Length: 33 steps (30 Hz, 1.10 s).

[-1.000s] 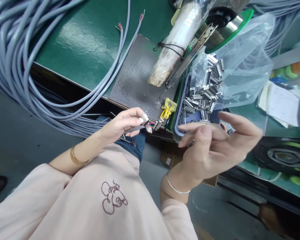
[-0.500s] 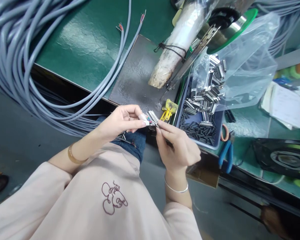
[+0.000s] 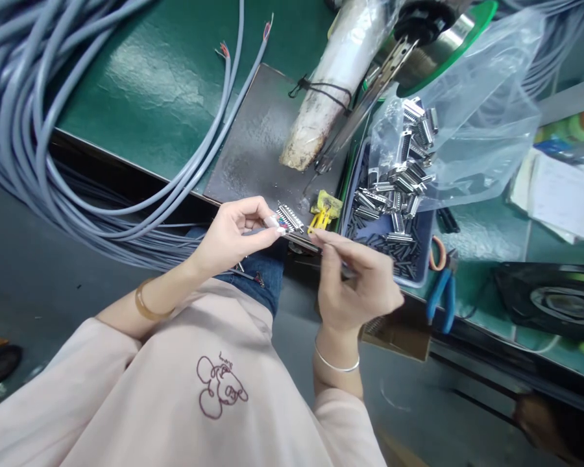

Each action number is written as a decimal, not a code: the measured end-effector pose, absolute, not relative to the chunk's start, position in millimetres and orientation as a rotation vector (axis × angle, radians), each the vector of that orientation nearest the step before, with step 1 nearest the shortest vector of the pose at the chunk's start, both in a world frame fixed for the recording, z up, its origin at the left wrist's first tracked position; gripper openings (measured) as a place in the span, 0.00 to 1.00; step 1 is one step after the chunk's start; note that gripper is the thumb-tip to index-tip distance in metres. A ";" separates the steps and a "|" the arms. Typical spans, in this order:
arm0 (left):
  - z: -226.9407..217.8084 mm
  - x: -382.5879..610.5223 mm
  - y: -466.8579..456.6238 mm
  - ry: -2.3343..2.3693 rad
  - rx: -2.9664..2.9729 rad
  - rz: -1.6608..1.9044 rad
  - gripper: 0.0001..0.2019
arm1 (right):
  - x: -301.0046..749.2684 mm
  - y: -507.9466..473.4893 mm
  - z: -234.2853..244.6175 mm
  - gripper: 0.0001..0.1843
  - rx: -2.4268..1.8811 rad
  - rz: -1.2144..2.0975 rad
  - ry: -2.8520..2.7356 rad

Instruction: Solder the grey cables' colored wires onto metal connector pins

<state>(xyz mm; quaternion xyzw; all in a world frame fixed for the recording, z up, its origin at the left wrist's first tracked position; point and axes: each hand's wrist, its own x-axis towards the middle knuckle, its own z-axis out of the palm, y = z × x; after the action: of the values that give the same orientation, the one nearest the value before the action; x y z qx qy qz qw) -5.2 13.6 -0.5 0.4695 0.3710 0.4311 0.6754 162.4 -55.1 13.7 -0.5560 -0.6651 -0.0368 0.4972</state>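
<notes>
My left hand [image 3: 233,233] pinches the end of a grey cable whose coloured wires run into a small metal connector [image 3: 291,217], held at the bench edge. My right hand [image 3: 357,279] sits just right of the connector, with its fingers drawn together near its lower right corner; whether they grip anything I cannot make out. A small yellow clip [image 3: 324,211] lies on the dark metal plate [image 3: 257,143] right behind the connector.
A blue tray [image 3: 418,275] holds black pins and several metal connector shells spilling from a clear plastic bag [image 3: 477,110]. A wrapped soldering tool [image 3: 331,84] leans over the plate. Grey cable coils [image 3: 24,117] fill the left. Blue-handled pliers [image 3: 440,292] lie at the right on the green bench [image 3: 165,71].
My right hand came back from the blue tray to the connector in my left hand. The connector now sits slightly higher, over the plate edge.
</notes>
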 end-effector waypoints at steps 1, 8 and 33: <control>-0.7 -4.5 13.7 0.826 1.056 0.967 0.14 | 161.8 -54.0 12.9 0.11 -1.347 -0.094 -1.697; -2.3 3.2 14.1 0.873 1.081 1.122 0.13 | 152.1 -42.9 4.6 0.06 -1.423 0.098 -1.661; -1.1 16.9 27.2 0.887 1.130 1.246 0.08 | 157.3 -28.7 1.3 0.07 -1.298 0.058 -1.655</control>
<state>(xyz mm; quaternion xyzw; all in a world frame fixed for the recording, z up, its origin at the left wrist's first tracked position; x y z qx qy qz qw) 16.9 27.2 -1.1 0.4838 0.3796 0.5333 0.5810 157.3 -28.7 1.3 -0.5357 -0.6830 0.0240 0.4959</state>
